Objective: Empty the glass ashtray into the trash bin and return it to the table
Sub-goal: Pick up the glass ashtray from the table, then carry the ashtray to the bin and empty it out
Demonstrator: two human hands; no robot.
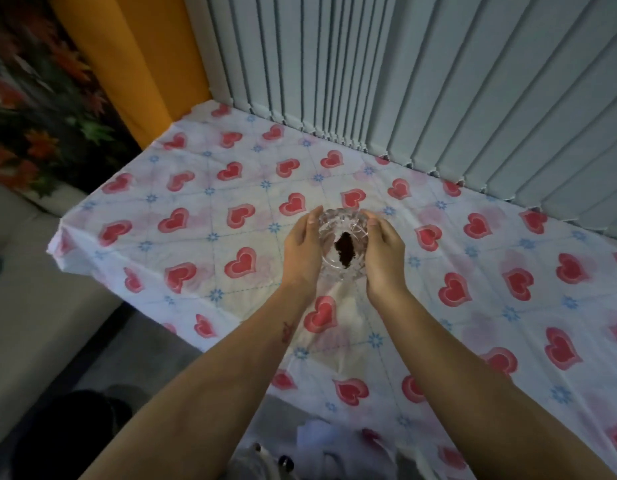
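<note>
Two-hand grip: left hand (302, 249) and right hand (383, 252) cupped half-closed against opposite sides of the glass ashtray (342, 249), thumbs at its far rim. Ashtray sits between the palms over the heart-print bench (203, 216); can't tell if lifted. Dark ash pile (343, 254) inside. Fingers mostly hidden under the glass.

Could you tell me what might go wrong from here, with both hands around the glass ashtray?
1. The left hand and right hand cup the glass ashtray by its sides only; smooth glass could slip once lifted.
2. The dark ash pile sits loose inside, so tilting may spill it onto the heart-print tablecloth.
3. No trash bin is clearly visible, so the carry may be awkward.
</note>
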